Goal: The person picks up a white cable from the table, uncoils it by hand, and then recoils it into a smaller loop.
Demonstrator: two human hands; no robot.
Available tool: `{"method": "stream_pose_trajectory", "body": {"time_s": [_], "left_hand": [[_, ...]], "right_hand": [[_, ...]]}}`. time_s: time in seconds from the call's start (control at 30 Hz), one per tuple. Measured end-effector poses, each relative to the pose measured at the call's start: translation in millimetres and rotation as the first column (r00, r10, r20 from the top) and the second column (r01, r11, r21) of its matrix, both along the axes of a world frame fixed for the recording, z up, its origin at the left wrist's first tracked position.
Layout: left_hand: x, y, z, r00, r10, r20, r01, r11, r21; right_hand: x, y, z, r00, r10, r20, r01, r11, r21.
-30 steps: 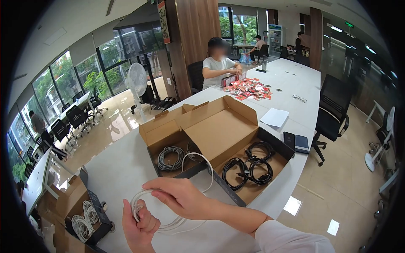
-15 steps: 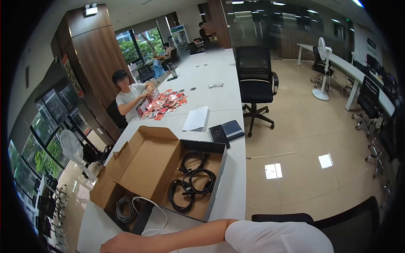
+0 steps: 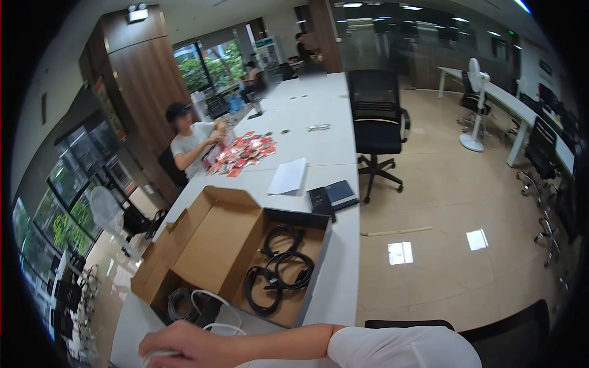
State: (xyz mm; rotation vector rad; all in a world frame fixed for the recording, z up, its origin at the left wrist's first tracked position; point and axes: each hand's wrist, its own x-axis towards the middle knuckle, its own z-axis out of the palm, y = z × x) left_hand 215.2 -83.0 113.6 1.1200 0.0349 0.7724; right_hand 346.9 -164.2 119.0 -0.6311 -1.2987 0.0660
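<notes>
My right hand reaches across the table's front left corner from the lower right. Its fingers are curled over a white cable, of which only a pale loop shows under them. More white cable curves up beside the hand towards the boxes. Just beyond lies a smaller open box holding a coiled grey cable. Next to it stands a larger open cardboard box, dark outside and brown inside, with several coiled black cables in it. My left hand is out of view.
On the white table lie white paper, a dark blue notebook, a black phone-like item, glasses and a pile of red packets, handled by a seated person. Black chairs stand around.
My right hand has risen and come further into view, with a pale cable loop now showing under its fingers. The camera view has shifted slightly. The boxes keep their place on the table.
</notes>
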Motion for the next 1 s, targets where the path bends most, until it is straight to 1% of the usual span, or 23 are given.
{"method": "stream_pose_trajectory", "body": {"time_s": [0.03, 0.07, 0.1, 0.13, 0.17, 0.27, 0.3, 0.4, 0.43, 0.47, 0.5, 0.53, 0.6, 0.63, 0.7, 0.73, 0.77, 0.87, 0.93, 1.0], "left_hand": [[0.8, -0.3, 4.1, 1.0, -0.002, 0.001, 0.002, 1.0, 0.018], [2.0, -0.9, 8.2, 0.999, 0.036, -0.003, -0.035, 0.997, 0.064], [3.7, -1.4, 11.3, 0.997, 0.071, -0.006, -0.07, 0.992, 0.106], [4.5, 0.0, 11.0, 0.995, 0.103, -0.008, -0.101, 0.984, 0.146], [4.4, 5.2, 7.9, 0.992, 0.126, 0.012, -0.126, 0.982, 0.14], [6.2, 18.5, 1.2, 0.962, 0.24, 0.131, -0.232, 0.97, -0.073], [6.2, 23.9, 5.4, 0.929, 0.363, 0.077, -0.348, 0.924, -0.159], [9.6, 54.6, -2.0, 0.833, 0.526, 0.168, -0.46, 0.829, -0.318], [7.2, 61.3, -4.9, 0.825, 0.51, 0.245, -0.425, 0.844, -0.327], [4.9, 68.4, -7.5, 0.816, 0.512, 0.269, -0.409, 0.84, -0.357], [2.0, 76.0, -10.0, 0.803, 0.52, 0.291, -0.4, 0.833, -0.383], [-2.6, 83.1, -12.8, 0.785, 0.536, 0.312, -0.399, 0.821, -0.408], [-11.0, 97.5, -19.7, 0.771, 0.485, 0.413, -0.342, 0.862, -0.375], [-15.2, 100.7, -19.0, 0.764, 0.48, 0.431, -0.317, 0.861, -0.397], [-19.2, 103.2, -17.1, 0.753, 0.441, 0.488, -0.234, 0.874, -0.427], [-26.2, 104.6, -18.2, 0.742, 0.443, 0.503, -0.24, 0.876, -0.417], [-28.4, 106.3, -17.6, 0.737, 0.43, 0.522, -0.229, 0.885, -0.405], [-33.3, 110.0, -16.4, 0.73, 0.383, 0.566, -0.172, 0.905, -0.39], [-36.8, 111.0, -15.1, 0.742, 0.337, 0.579, -0.115, 0.915, -0.386], [-34.0, 105.1, -11.8, 0.799, 0.28, 0.532, -0.052, 0.914, -0.403]], "right_hand": [[1.4, 6.0, -2.5, 0.998, -0.064, -0.007, 0.064, 0.996, 0.061], [2.0, 11.2, -3.0, 0.992, -0.127, -0.017, 0.128, 0.984, 0.12], [2.3, 9.5, -1.2, 0.997, -0.067, -0.03, 0.066, 0.997, -0.027], [4.3, 1.6, 1.0, 0.999, -0.013, -0.045, 0.005, 0.985, -0.175], [4.7, -2.0, 1.4, 0.997, 0.033, -0.063, -0.051, 0.946, -0.319], [0.0, 9.6, -3.0, 0.967, -0.253, 0.032, 0.252, 0.929, -0.272], [2.7, 14.6, -6.5, 0.911, -0.385, 0.146, 0.409, 0.883, -0.229], [5.5, 28.7, -10.4, 0.853, -0.484, 0.195, 0.517, 0.834, -0.195], [4.7, 28.9, -10.0, 0.905, -0.393, 0.163, 0.425, 0.853, -0.301], [3.3, 30.7, -9.0, 0.93, -0.351, 0.113, 0.369, 0.876, -0.312], [4.0, 28.6, -7.0, 0.95, -0.256, 0.178, 0.309, 0.845, -0.436], [4.6, 26.4, -5.3, 0.963, -0.141, 0.23, 0.248, 0.795, -0.554], [3.6, 31.0, -7.8, 0.912, 0.048, 0.407, 0.266, 0.686, -0.677], [-0.1, 35.1, -13.8, 0.902, 0.164, 0.399, 0.236, 0.585, -0.776], [-8.4, 44.9, -22.3, 0.882, 0.217, 0.419, 0.234, 0.571, -0.787], [-11.6, 50.2, -24.3, 0.872, 0.224, 0.436, 0.249, 0.565, -0.787], [-12.3, 55.6, -24.8, 0.902, 0.257, 0.346, 0.175, 0.516, -0.839], [-15.4, 64.0, -40.6, 0.948, 0.14, 0.285, 0.107, 0.704, -0.702], [-19.4, 68.4, -45.0, 0.988, 0.152, 0.041, -0.088, 0.751, -0.655], [-17.9, 71.3, -47.1, 0.963, 0.173, -0.206, -0.259, 0.81, -0.526]]}}
